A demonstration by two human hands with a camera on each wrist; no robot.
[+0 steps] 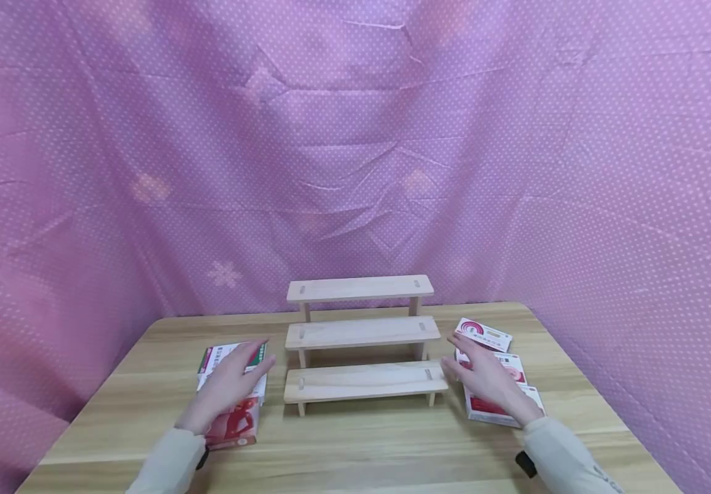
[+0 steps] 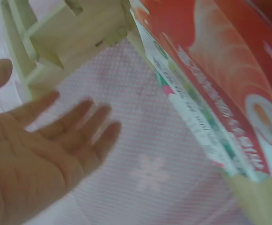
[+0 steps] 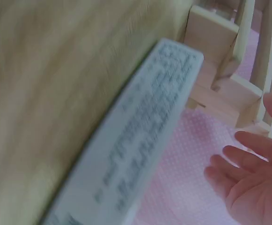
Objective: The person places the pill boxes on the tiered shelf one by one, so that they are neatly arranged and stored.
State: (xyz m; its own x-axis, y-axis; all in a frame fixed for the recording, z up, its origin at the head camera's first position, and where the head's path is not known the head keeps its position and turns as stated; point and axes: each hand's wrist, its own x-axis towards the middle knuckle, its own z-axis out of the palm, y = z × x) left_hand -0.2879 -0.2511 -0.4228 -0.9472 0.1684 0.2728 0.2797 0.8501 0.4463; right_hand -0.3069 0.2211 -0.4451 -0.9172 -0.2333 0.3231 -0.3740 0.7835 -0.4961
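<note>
In the head view, my left hand (image 1: 230,384) hovers over several flat boxes, its fingers extended and nothing held. Beneath it lie a red box (image 1: 235,427) and white boxes with green and purple ends (image 1: 261,355), partly covered by the hand. My right hand (image 1: 490,377), also with fingers extended, is over another group: a white box with pink rings (image 1: 482,333), a white and red box (image 1: 514,368) and a lower white and red box (image 1: 485,409). The left wrist view has a red box (image 2: 220,70) beside the hand; a box side with small print (image 3: 145,126) fills the right wrist view.
Between the hands stands a three-step wooden display rack (image 1: 362,334), its lowest step close to the right fingertips. It rests on a wood-grain table (image 1: 343,446). A pink dotted cloth (image 1: 355,171) hangs behind and along both sides.
</note>
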